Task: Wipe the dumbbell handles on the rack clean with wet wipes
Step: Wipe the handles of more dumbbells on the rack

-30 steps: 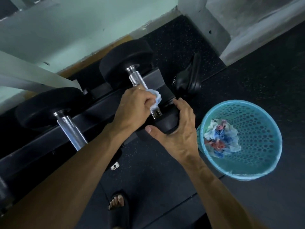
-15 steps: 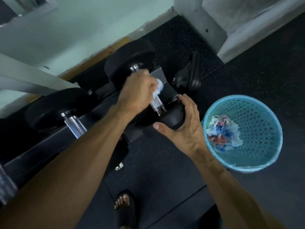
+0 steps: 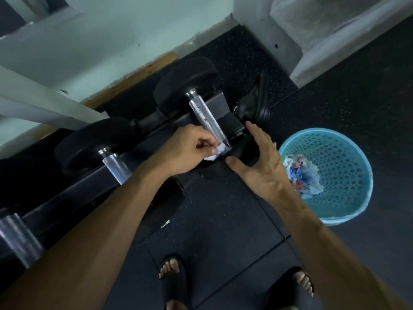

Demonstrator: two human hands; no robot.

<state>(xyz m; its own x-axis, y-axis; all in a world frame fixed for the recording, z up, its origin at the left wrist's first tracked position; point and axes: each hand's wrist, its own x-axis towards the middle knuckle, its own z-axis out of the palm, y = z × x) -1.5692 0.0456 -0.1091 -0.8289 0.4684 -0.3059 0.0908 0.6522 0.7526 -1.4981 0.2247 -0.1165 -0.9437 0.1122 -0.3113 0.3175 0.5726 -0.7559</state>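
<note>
Chrome dumbbell handle [image 3: 206, 118]: left hand [image 3: 186, 151] pinches wet wipe [image 3: 218, 152] at its near end; right hand [image 3: 261, 162], fingers spread, rests on black head. Blue basket [image 3: 355, 175] beside.

Left grip [image 3: 190, 148] pinches a white wet wipe [image 3: 218, 152] against a speckled silver handle [image 3: 206, 117] with black heads. Right of the right grip [image 3: 261, 162], a turquoise perforated basket [image 3: 348, 157] holds blue-red-white wipes [image 3: 301, 175]. Floor [image 3: 223, 220]: black, flecked.
</note>
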